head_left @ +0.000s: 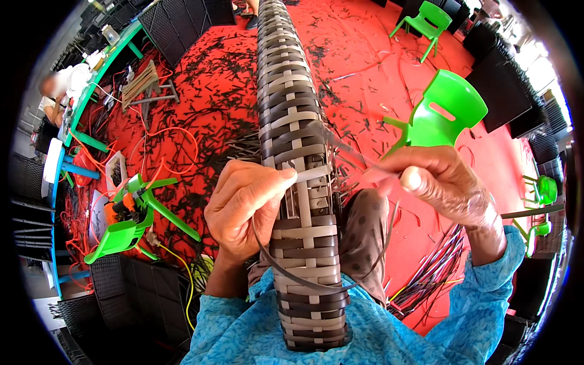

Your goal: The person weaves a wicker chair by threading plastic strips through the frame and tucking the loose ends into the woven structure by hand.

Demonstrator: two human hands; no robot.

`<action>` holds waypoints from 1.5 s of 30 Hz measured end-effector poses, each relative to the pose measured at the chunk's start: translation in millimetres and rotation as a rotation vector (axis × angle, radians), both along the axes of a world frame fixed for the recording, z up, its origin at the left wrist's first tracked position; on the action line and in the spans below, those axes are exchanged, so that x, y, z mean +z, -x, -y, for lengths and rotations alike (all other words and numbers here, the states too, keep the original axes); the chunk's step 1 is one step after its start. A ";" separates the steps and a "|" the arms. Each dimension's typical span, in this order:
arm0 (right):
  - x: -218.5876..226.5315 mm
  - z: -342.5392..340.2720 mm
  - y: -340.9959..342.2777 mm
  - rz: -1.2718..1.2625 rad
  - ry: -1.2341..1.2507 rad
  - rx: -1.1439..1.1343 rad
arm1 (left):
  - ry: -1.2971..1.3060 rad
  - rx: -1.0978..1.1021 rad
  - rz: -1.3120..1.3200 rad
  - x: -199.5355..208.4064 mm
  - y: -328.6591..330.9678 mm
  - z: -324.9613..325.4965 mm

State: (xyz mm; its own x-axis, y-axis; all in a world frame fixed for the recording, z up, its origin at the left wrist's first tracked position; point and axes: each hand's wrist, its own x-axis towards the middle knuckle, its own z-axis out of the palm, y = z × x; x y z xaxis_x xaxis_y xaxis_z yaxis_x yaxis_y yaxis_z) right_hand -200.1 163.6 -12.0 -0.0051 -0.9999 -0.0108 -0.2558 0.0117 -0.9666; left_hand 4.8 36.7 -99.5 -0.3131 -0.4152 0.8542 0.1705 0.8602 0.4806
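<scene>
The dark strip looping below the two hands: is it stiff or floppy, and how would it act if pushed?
The dark strip is probably springy rather than limp, holding a smooth, open curve below the left hand and right hand. Thin and narrow, it is likely light for its length. Already bowed, it would probably bend further if pushed endwise.

Left hand (246, 204) is held pinched at the left edge of the woven beam (306, 243). Right hand (438, 182), fingertips blurred, is held right of it.
</scene>
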 end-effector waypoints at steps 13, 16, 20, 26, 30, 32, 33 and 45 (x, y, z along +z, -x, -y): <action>31.0 21.3 20.3 -0.333 -0.311 -0.111 | -0.102 -0.145 0.101 2.9 -10.8 5.5; 36.6 25.7 17.8 -0.396 -0.285 -0.140 | -0.119 -0.216 0.122 7.4 -8.3 7.1; 44.1 29.7 10.8 -0.558 -0.224 -0.142 | -0.194 -0.220 0.111 13.2 -2.9 2.8; 62.5 40.2 7.7 -0.690 -0.203 -0.121 | -0.201 -0.138 0.241 20.7 -4.0 6.5; 56.1 46.9 3.8 -0.715 -0.123 -0.136 | -0.139 -0.056 0.351 23.1 -5.1 7.2; 55.0 46.4 2.3 -0.664 -0.071 -0.162 | -0.097 -0.045 0.375 24.0 -4.7 6.1; 54.9 46.2 1.8 -0.652 -0.045 -0.186 | -0.082 -0.040 0.389 24.6 -4.4 5.7; 17.3 33.6 17.4 -0.303 -0.202 -0.109 | -0.054 0.030 0.486 31.1 -4.0 -4.8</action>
State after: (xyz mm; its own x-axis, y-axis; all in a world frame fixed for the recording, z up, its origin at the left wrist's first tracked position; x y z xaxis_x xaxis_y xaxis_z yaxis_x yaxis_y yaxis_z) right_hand -217.5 130.0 5.3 -0.1448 -0.9712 -0.1894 -0.5167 0.2374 -0.8226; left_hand 8.8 41.5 -68.4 -0.6572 -0.4700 0.5892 -0.1093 0.8329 0.5425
